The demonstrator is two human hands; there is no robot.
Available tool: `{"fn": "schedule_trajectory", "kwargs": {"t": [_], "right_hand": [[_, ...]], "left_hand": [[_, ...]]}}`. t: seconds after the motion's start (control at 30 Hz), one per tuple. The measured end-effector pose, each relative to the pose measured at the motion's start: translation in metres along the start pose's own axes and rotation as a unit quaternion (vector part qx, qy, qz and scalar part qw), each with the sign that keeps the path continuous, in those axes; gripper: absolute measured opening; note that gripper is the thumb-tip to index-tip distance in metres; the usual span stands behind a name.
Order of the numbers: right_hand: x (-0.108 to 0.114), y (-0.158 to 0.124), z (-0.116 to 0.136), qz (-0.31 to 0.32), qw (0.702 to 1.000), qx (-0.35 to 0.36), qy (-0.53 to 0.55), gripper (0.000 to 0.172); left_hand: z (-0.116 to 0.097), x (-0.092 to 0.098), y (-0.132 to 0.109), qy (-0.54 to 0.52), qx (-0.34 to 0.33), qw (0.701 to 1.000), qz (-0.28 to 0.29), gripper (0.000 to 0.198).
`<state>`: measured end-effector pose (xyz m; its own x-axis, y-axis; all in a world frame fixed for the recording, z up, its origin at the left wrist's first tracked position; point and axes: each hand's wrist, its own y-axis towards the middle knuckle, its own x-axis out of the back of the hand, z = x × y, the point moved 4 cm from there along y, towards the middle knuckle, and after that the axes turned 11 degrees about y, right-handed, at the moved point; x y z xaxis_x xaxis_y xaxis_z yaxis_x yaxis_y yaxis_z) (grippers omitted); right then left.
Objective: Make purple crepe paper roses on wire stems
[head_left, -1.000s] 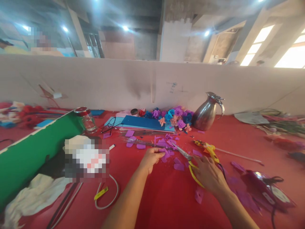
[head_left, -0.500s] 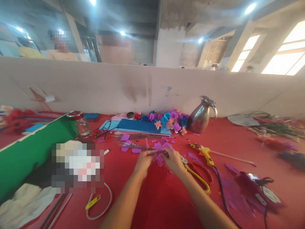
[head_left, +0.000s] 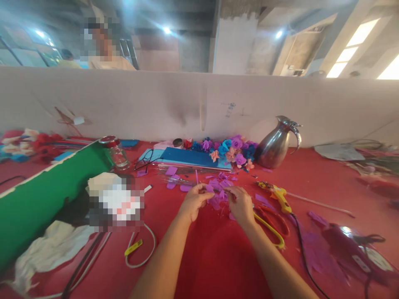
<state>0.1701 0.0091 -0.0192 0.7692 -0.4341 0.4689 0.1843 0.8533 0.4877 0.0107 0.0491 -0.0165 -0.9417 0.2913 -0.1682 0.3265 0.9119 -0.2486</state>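
Purple paper (head_left: 220,195) is just over the counter (head_left: 218,257), left hand (head_left: 193,203) pinching a bit, right hand (head_left: 241,207) close in, can't tell if it's gripping. Flowers (head_left: 230,151) bunched behind look done; loose purple cutouts (head_left: 172,171) left, so probably midway.

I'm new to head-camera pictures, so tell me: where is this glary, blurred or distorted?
Head view: one ceiling light flares into bluish streaks and a window is washed out; head view: the metal jug carries bright reflections; head view: stems at far right look smeared, the purple pieces soft; head view: blocky pixels hide two patches at left.
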Motion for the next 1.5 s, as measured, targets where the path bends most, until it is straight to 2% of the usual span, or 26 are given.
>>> {"fn": "schedule_trajectory", "kwargs": {"t": [0.13, 0.23, 0.37, 0.43, 0.5, 0.67, 0.77, 0.93, 1.03, 1.1, 1.17, 1.27, 1.37, 1.43, 1.5], "right_hand": [[0.005, 0.001, -0.003, -0.01, 0.999, -0.049, 0.011, 0.027], [0.006, 0.001, 0.0, -0.015, 0.993, -0.091, 0.079, 0.027], [-0.002, 0.001, 0.015, 0.053, 0.967, -0.1, 0.227, 0.025], [-0.007, 0.0, 0.019, 0.061, 0.952, -0.131, 0.27, 0.022], [-0.008, -0.002, 0.019, 0.032, 0.93, -0.175, 0.321, 0.021], [-0.011, -0.006, 0.008, -0.024, 0.84, -0.277, 0.466, 0.026], [-0.012, -0.007, 0.005, -0.027, 0.816, -0.295, 0.497, 0.026], [-0.011, -0.009, 0.008, -0.022, 0.814, -0.298, 0.498, 0.026], [-0.011, -0.009, 0.012, 0.006, 0.838, -0.292, 0.461, 0.027], [-0.009, -0.009, 0.012, -0.003, 0.847, -0.289, 0.447, 0.028], [-0.008, -0.01, 0.011, -0.013, 0.833, -0.296, 0.467, 0.032], [-0.012, -0.011, 0.013, 0.019, 0.814, -0.307, 0.493, 0.038], [-0.014, -0.011, 0.016, 0.049, 0.838, -0.281, 0.466, 0.031], [-0.013, -0.01, 0.016, 0.029, 0.856, -0.265, 0.444, 0.025], [-0.013, -0.01, 0.013, 0.008, 0.862, -0.264, 0.432, 0.027]], "left_hand": [[0.001, -0.003, -0.001, 0.041, 0.003, 0.999, 0.027, 0.023], [0.002, -0.005, -0.003, 0.068, 0.02, 0.997, 0.036, 0.022], [0.003, -0.012, -0.006, 0.084, 0.009, 0.993, 0.078, 0.022], [0.003, -0.015, -0.007, 0.099, -0.011, 0.991, 0.095, 0.022], [0.002, -0.016, -0.007, 0.115, -0.021, 0.989, 0.09, 0.021], [0.001, -0.01, -0.005, 0.117, -0.023, 0.992, 0.028, 0.021], [0.0, -0.01, -0.005, 0.108, -0.019, 0.994, 0.027, 0.021], [-0.001, -0.01, -0.007, 0.106, -0.005, 0.994, 0.035, 0.022], [-0.001, -0.01, -0.007, 0.108, -0.006, 0.994, 0.031, 0.022], [-0.001, -0.01, -0.006, 0.109, -0.013, 0.994, 0.026, 0.021], [0.0, -0.009, -0.005, 0.113, -0.018, 0.993, 0.021, 0.02], [0.001, -0.008, -0.005, 0.112, -0.016, 0.993, 0.016, 0.02], [0.002, -0.01, -0.005, 0.112, -0.016, 0.993, 0.03, 0.021], [0.002, -0.012, -0.006, 0.119, -0.021, 0.992, 0.039, 0.021], [0.003, -0.013, -0.005, 0.13, -0.022, 0.99, 0.042, 0.02]]}}
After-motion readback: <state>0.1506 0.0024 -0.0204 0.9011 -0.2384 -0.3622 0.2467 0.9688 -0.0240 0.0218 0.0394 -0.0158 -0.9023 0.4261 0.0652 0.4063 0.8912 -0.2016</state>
